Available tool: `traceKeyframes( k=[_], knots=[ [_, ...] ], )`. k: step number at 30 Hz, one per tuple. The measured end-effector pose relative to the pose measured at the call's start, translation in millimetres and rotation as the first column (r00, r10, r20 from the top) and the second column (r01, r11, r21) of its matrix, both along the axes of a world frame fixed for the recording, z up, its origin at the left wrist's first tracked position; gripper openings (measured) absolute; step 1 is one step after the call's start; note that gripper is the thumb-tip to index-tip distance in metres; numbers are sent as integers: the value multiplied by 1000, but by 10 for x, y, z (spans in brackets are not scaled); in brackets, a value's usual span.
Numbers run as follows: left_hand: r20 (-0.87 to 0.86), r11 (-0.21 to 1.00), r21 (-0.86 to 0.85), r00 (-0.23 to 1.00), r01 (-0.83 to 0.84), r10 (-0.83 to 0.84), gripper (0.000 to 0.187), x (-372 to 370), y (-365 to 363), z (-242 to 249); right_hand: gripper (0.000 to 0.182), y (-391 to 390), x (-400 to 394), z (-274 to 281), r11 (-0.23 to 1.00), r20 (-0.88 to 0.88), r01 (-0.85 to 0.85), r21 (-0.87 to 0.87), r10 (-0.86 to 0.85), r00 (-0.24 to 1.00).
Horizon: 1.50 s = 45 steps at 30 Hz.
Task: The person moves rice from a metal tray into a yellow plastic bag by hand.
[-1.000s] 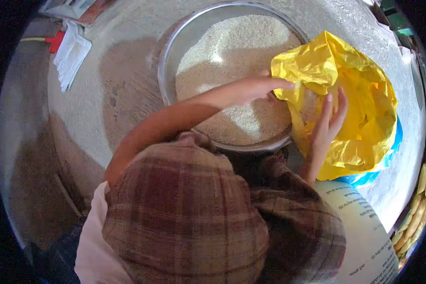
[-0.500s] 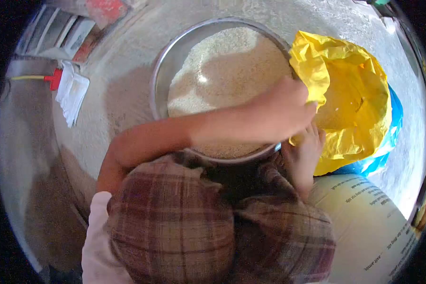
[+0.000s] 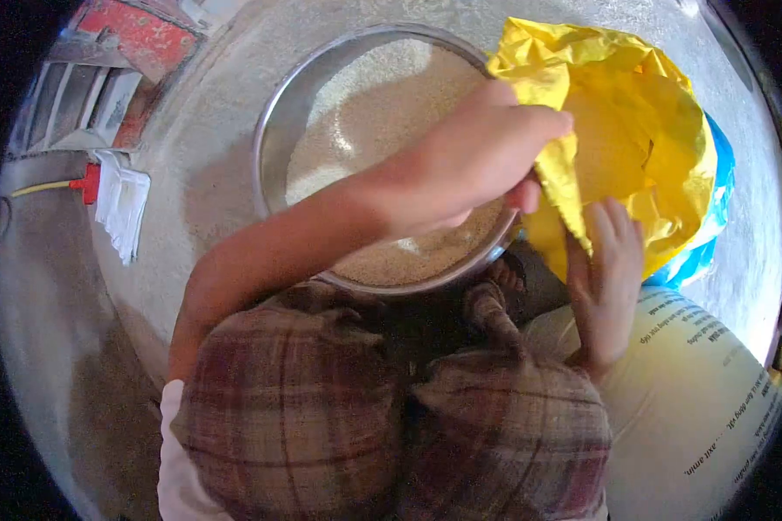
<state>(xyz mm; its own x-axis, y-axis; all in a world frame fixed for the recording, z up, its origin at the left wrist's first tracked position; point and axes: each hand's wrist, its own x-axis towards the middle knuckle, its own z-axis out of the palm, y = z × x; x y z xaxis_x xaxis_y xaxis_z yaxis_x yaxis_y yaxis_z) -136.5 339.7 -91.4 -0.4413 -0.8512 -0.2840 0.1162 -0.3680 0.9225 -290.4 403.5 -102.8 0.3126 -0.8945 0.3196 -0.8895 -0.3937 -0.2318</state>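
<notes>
A yellow bag (image 3: 639, 130) stands with its crumpled mouth open, and pale grainy material shows inside. My left hand (image 3: 487, 156) reaches across from the left and is closed on the bag's rim at its left side. Lower down, my right hand (image 3: 610, 269) grips the near part of the rim, with fingers on the inner side and thumb outside. Left of the bag is a wide metal basin (image 3: 269, 130) holding a heap of pale grains (image 3: 365, 113), partly hidden by my left forearm.
A printed white sack (image 3: 695, 373) lies at the lower right, close to my leg. Blue plastic (image 3: 719, 195) shows behind the yellow bag. On the concrete floor (image 3: 200, 165) at left are a white pleated item (image 3: 120, 204) and a red piece (image 3: 87, 184) with a yellow stick.
My left hand has moved up and left with the bag's rim. My right hand has shifted right along the rim, and the hands are farther apart. The view has shifted slightly.
</notes>
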Motion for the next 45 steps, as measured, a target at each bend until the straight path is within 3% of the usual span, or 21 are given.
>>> traceKeyframes(
  k=[1, 2, 5, 8, 12, 15, 16, 18, 20, 24, 28, 30, 32, 34, 36, 38, 39, 41, 42, 44, 45],
  knots=[
    [9, 1000, 27, 1000, -12, 12, 24, 38, 23, -28, 34, 90, -77, 22, 965, 68, -4, 263, -14, 998],
    [7, 999, 35, 1000, -18, 18, 24, 94, 34, -32, 34, 117, -133, -12, 963, 66, -9, 270, -9, 998],
    [-25, 996, 89, 1000, -14, 16, 25, 156, 84, -13, 48, 179, -189, -96, 948, -103, 195, 252, -174, 979],
    [-35, 994, 103, 999, -24, 28, 25, 215, 89, -44, 44, 313, -143, -61, 950, -335, 249, 189, -175, 926],
    [-59, 996, 90, 998, -9, 14, 24, 234, 98, -100, 34, 625, -206, -372, 970, -386, 234, 70, -190, 902],
    [-93, 993, 99, 993, -64, 73, 24, 183, 115, -138, 30, 802, -375, -678, 990, -200, 136, 35, -127, 972],
    [-86, 991, 102, 992, -84, 93, 23, 181, 105, -138, 16, 769, -359, -694, 985, -107, 175, 4, -174, 979],
    [-77, 989, 101, 990, -106, 114, 23, 226, 89, -114, 14, 792, -369, -629, 976, -7, 215, -27, -215, 977],
    [-141, 961, 270, 984, -65, 106, 20, 373, 117, -53, 18, 921, -420, -292, 927, 106, 347, -142, -334, 936],
    [-20, 971, 222, 995, -89, 96, 19, 400, -44, -139, 33, 726, -237, 96, 900, 80, 244, -361, -230, 970],
    [56, 973, 209, 994, -99, 89, 19, 413, 7, -134, 42, 747, -300, 38, 827, 2, 405, -390, -439, 898],
    [20, 950, 268, 987, -159, 160, 19, 423, 125, -75, 43, 867, -453, 75, 859, -97, 195, -473, -271, 958],
    [-140, 878, 478, 988, 8, 67, 20, 511, 130, 3, 43, 815, -323, 182, 897, 65, 295, -330, -290, 955],
    [-93, 903, 429, 993, -23, 69, 21, 534, 27, -72, 40, 614, -176, 243, 769, 120, 278, -576, -257, 959],
    [85, 986, 165, 996, 23, -37, 22, 545, -78, -199, 40, 598, -221, 264, 862, 188, 238, -447, -169, 967],
    [163, 992, 89, 981, 87, -101, 24, 562, -27, -263, 38, 633, -251, 228, 922, 112, 383, -54, -376, 920],
    [153, 971, 199, 974, 136, -168, 23, 581, 19, -321, 38, 663, -270, 216, 922, 120, 383, -55, -374, 920],
    [89, 898, 381, 959, 218, -270, 25, 695, 96, -573, 31, 682, -297, 228, 946, 154, 168, 277, -217, 964],
    [37, 852, 454, 950, 259, -309, 29, 738, 147, -789, 31, 658, -286, 195, 950, 156, 161, 268, -208, 966],
    [34, 846, 465, 949, 263, -314, 32, 748, 260, -1145, 30, 644, -289, 68, 655, 247, 4, 756, -291, 924],
    [24, 834, 478, 944, 277, -328, 36, 739, 296, -1222, 30, 635, -266, 22, 652, 243, 6, 758, -291, 925]
  ],
)
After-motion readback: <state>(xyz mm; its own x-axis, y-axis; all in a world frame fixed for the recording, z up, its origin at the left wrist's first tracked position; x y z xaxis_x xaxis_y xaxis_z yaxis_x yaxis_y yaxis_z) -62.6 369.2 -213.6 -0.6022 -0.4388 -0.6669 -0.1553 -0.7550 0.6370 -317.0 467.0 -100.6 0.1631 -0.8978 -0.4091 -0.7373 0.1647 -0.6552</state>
